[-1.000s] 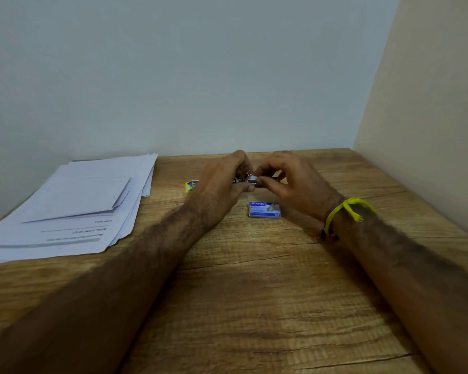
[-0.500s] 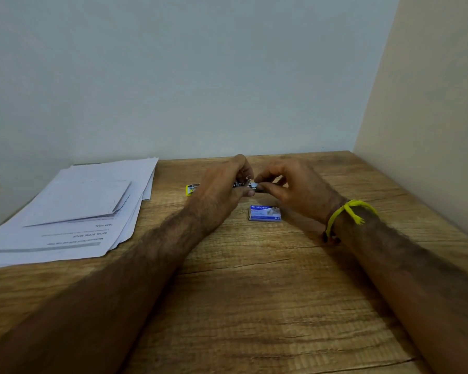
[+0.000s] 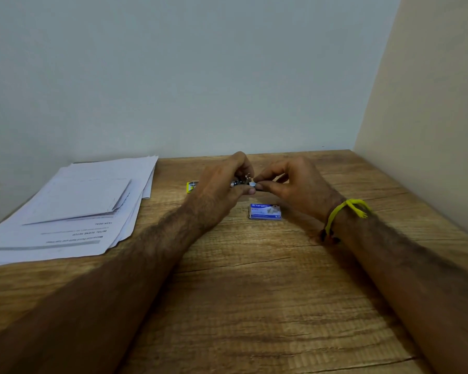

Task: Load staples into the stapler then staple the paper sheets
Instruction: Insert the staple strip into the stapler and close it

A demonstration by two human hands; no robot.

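Head view, the only one.

Risks first. The staple strip (image 3: 251, 183) looks small and slick, pinched at its tip only; a slight twist at the stapler's channel would likely snap it or scatter it over the wooden table (image 3: 254, 306). Cause: both hands work above the surface with no visible rest at the fingers, so any tremor goes straight to the strip. Second risk: the strip enters skewed or legs-up and jams the magazine. Third: the left palm hides most of the stapler (image 3: 192, 186), so alignment is hard to check by eye.

Pose. Left hand (image 3: 219, 188) at centre frame, forearm running in from 7 o'clock, fingers curled round the stapler; its yellow end pokes out at 9 o'clock of the hand. Right hand (image 3: 292, 184) just at 3 o'clock of the left, forearm coming from 4 o'clock, thumb and forefinger pinching the small metal piece where the hands meet, probably staples, too small to be sure. Other fingers loosely bent.

Staple box (image 3: 265, 211) lies flat at 6 o'clock of the right hand, near it. Paper sheets (image 3: 73, 209) are stacked at 9 o'clock, well apart, untouched.
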